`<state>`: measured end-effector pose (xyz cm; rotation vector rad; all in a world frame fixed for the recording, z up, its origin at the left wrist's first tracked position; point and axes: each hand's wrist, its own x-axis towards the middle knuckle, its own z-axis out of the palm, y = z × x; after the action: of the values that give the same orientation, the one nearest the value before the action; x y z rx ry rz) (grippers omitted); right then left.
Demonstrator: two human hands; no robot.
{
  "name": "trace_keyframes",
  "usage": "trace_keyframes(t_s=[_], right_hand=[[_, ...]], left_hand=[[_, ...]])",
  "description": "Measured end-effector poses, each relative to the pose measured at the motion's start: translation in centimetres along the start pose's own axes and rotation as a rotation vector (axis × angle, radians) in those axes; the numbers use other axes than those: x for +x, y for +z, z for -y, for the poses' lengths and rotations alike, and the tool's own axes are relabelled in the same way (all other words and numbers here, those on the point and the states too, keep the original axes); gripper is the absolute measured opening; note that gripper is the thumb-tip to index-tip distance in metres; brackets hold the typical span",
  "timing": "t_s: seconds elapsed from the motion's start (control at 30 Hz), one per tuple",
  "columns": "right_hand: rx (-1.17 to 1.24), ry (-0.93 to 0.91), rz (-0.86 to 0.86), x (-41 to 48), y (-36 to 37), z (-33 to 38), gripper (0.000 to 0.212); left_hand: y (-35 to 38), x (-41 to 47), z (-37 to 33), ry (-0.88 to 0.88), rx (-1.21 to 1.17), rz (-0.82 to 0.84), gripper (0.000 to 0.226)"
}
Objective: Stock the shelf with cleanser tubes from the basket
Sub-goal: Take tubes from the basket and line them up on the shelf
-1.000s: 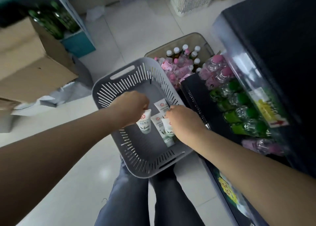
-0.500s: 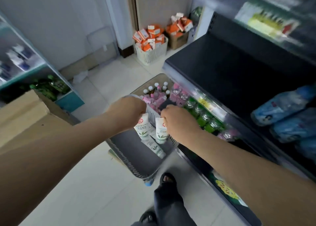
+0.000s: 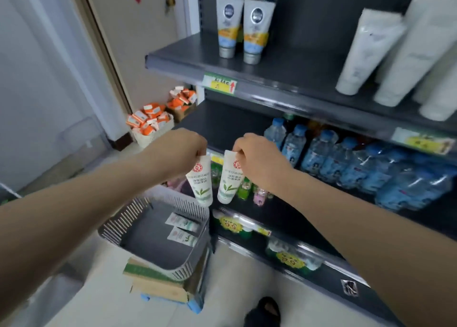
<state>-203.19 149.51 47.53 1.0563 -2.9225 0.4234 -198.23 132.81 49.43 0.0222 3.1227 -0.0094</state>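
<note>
My left hand [image 3: 184, 151] pinches the crimped end of a white cleanser tube [image 3: 200, 180] with a red seal and green leaf print; it hangs cap down. My right hand [image 3: 259, 161] holds a second matching tube [image 3: 230, 180] the same way, right beside the first. Both tubes hang in the air above the far rim of the grey slotted basket [image 3: 128, 218], in front of the dark shelf unit. Two more tubes [image 3: 184, 230] lie inside the basket. The upper shelf [image 3: 284, 67] carries two grey-capped tubes [image 3: 243, 27] at its left.
Large white tubes [image 3: 385, 54] lean at the upper shelf's right. Blue water bottles [image 3: 346, 161] fill the middle shelf; small green and pink bottles [image 3: 249, 190] stand lower. The basket rests on a cardboard box [image 3: 158, 284]. A white basket of orange boxes [image 3: 150, 124] stands by the door.
Both hands have lifted a tube each out of the basket and up toward the shelves. My view has tilted up from the basket to the shelf unit.
</note>
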Motion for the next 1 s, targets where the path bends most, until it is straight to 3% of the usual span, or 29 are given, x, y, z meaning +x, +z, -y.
trace_keyframes(t_s=[0.47,1.0], right_hand=[[-0.042,0.245,-0.162,-15.3,-13.7,-10.1,0.023],[0.005,0.384,-0.274,-28.3,-23.9,-23.7,0.021]], left_hand=[[-8.6,1.9,-19.5,0.324,0.033,-0.115,0.021],[-15.7,4.5,-40.2,0.458,-0.023,-0.186,0.018]])
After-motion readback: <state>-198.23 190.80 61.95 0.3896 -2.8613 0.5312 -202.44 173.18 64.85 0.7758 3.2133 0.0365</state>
